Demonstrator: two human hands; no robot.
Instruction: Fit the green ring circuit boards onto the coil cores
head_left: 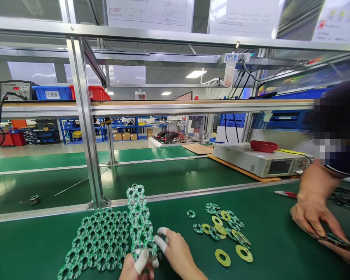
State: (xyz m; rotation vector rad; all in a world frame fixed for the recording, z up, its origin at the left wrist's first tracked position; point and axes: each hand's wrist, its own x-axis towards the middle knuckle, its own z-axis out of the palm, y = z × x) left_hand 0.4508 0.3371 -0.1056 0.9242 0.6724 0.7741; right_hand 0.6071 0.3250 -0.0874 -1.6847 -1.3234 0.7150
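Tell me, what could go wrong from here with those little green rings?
The strip of joined rings extends well beyond the left hand, which holds it near its lower end, so it might flex or slip. Many of the loose rings overlap, some showing green, others yellow, so they could perhaps scratch one another or be miscounted.

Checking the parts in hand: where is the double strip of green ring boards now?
In the head view, low and left of centre, the strip is held by the left hand, just right of the laid-out ring boards.
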